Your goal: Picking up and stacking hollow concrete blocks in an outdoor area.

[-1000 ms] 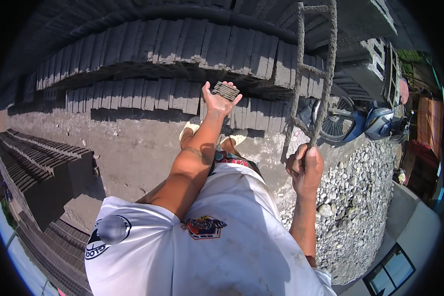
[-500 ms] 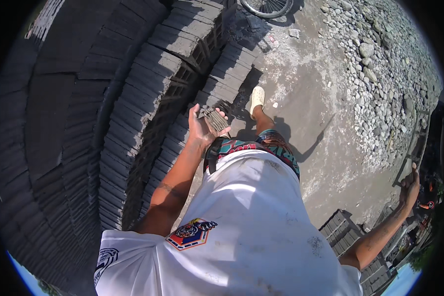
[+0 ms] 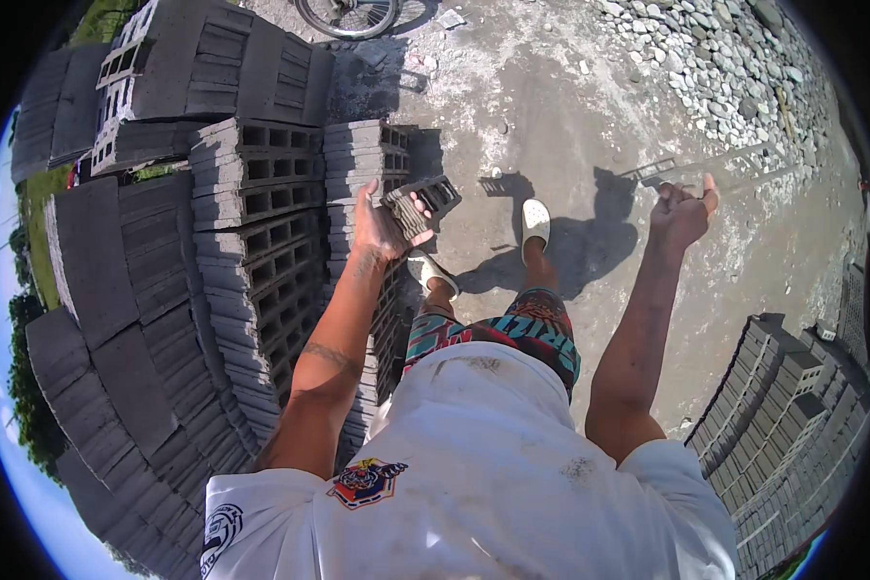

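Note:
My left hand [image 3: 382, 227] holds a grey concrete hollow block [image 3: 411, 217] from beneath, palm up and fingers round its edge. The block's dark open cells [image 3: 439, 195] face away from me. Just left of it rises a narrow stack of hollow blocks [image 3: 353, 159]. My right hand [image 3: 684, 215] is raised out to the right, its back showing. Its fingers are curled in and the thumb sticks up; whether anything is inside is hidden. Behind that hand a thin pale frame [image 3: 764, 159] lies near the gravel.
Tall stacks of hollow blocks [image 3: 251, 203] line the left side. More blocks are stacked [image 3: 773, 416] at the lower right. A bicycle wheel [image 3: 348, 14] stands at the top, and a gravel heap [image 3: 715, 58] covers the upper right. Grey ground [image 3: 551, 126] lies between.
My view has turned left, and the left stacks now show their open cells. My right arm has come inward and forward. The block stays in my left hand, and both shoes now show.

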Demonstrator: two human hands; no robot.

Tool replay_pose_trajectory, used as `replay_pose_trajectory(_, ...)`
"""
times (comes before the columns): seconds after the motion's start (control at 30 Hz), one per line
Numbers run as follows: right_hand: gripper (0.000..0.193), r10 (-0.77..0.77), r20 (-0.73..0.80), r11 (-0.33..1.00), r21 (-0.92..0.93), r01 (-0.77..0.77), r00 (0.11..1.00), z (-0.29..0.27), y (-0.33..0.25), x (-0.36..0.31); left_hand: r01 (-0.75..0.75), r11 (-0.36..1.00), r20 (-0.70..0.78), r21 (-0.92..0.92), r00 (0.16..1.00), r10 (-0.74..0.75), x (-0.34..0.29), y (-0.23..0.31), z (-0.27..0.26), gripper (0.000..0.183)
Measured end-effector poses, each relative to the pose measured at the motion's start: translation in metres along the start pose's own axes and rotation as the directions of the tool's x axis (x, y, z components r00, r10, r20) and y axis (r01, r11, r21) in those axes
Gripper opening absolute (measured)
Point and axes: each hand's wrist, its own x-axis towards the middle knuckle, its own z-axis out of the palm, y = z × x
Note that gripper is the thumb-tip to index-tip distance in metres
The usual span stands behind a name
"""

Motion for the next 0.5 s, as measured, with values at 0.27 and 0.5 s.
replay_pose_trajectory(0.27,0.028,0.907,0.344,0.384,-0.434,-0.815,0.244,-0.132,0.136,-0.005,0.152,0.923,-0.069,0.354,0.988,-0.137,0.072,-0.042,0.062,0.063)
replay_pose_trajectory(0.5,0.043,0.244,0.166,0.679,-0.733,-0.046,0.956,-0.180,-0.248,0.299,0.111,0.053,-0.097,0.992,0.973,-0.211,0.122,-0.033,0.062,0.057)
